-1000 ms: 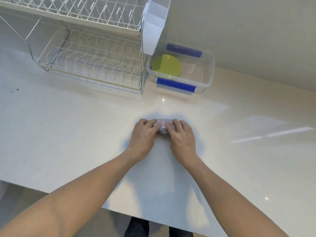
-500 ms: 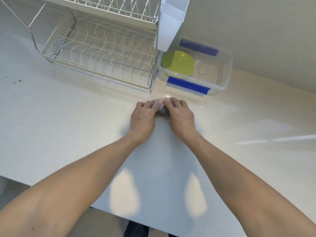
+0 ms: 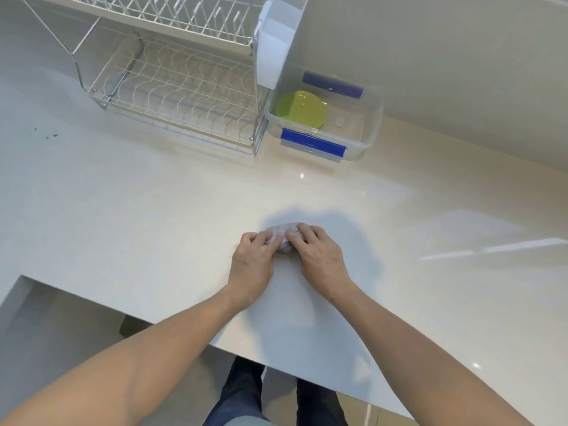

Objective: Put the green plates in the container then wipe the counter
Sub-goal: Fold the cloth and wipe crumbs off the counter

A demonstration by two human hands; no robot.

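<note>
A green plate (image 3: 300,109) lies flat inside a clear plastic container (image 3: 370,130) with blue clips, at the back of the white counter (image 3: 153,216). A small pale bunched cloth (image 3: 281,231) rests on the counter well in front of the container. My left hand (image 3: 252,262) and my right hand (image 3: 319,256) both press down on the cloth, fingers curled over it, so most of it is hidden. The hands sit close together, thumbs nearly touching.
A two-tier white wire dish rack (image 3: 175,96) stands at the back left, with a white plastic holder (image 3: 273,47) hooked on its right end, overhanging the container. Dark crumbs (image 3: 50,135) lie far left. The counter's front edge (image 3: 184,330) runs just below my wrists.
Both hands pushed the cloth away toward the container, then drew it back toward the counter's front edge. The view has shifted too.
</note>
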